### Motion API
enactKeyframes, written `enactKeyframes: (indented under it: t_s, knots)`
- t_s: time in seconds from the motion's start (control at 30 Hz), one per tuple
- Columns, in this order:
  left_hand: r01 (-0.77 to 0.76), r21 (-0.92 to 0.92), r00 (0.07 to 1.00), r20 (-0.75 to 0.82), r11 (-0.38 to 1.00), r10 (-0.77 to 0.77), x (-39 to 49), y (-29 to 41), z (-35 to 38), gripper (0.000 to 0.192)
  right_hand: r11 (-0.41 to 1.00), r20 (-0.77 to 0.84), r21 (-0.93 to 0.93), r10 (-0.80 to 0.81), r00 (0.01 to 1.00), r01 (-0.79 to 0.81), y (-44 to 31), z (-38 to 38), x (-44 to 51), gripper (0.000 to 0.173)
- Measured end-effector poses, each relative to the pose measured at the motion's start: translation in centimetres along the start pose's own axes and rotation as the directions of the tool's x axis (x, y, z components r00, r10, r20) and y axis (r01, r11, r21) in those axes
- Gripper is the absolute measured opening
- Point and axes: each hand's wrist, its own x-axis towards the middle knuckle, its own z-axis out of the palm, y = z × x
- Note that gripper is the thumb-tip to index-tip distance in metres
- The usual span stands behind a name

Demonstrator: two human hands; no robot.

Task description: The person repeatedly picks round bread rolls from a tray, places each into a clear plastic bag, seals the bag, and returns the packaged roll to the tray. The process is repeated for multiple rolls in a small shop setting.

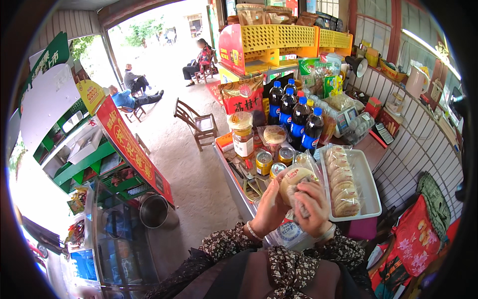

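My left hand (270, 207) holds a round, pale plastic lid or jar top (293, 179) with red lettering, tilted towards me; what lies under it is hidden. Against its right side my right hand (313, 205) presses a crumpled grey cloth (300, 205). Just right of my hands, a white tray (369, 187) bears a row of similar round pale things (341, 187) in clear plastic wrap. Gold-topped cans (264, 162) stand behind my left hand. Beyond them are a lidded honey-coloured jar (243, 140) and another round pale lid (274, 134) in clear wrap.
Several cola bottles (298, 119) with blue caps stand at the counter's back. Scissors or pliers (246, 172) lie near its left edge. A calculator (382, 132) and scale (345, 119) are at right. A wooden chair (199, 123) and metal bucket (157, 213) stand on the floor. Several people sit farther off.
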Motion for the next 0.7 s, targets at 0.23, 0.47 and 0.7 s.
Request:
enactKeyframes:
  t_s: [0.23, 0.47, 0.7]
  knots:
    - [0.039, 0.047, 0.992, -0.122, 0.998, -0.032, -0.5, 0.3, 0.2, 0.049, 0.958, -0.164, -0.027, 0.277, 0.947, -0.285, 1.7, -1.6, -0.8, 0.030]
    - [-0.211, 0.288, 0.965, -0.090, 0.934, 0.246, -0.7, -0.1, -0.3, 0.048, 0.912, -0.324, -0.025, 0.379, 0.867, -0.409, 2.3, -3.2, -0.2, 0.016]
    - [-0.500, 0.843, 0.812, 0.376, 0.200, 0.446, -0.3, -0.5, -0.3, 0.045, 0.054, 0.316, 0.725, 0.860, 0.400, -0.687, -0.2, -2.5, 0.3, 0.025]
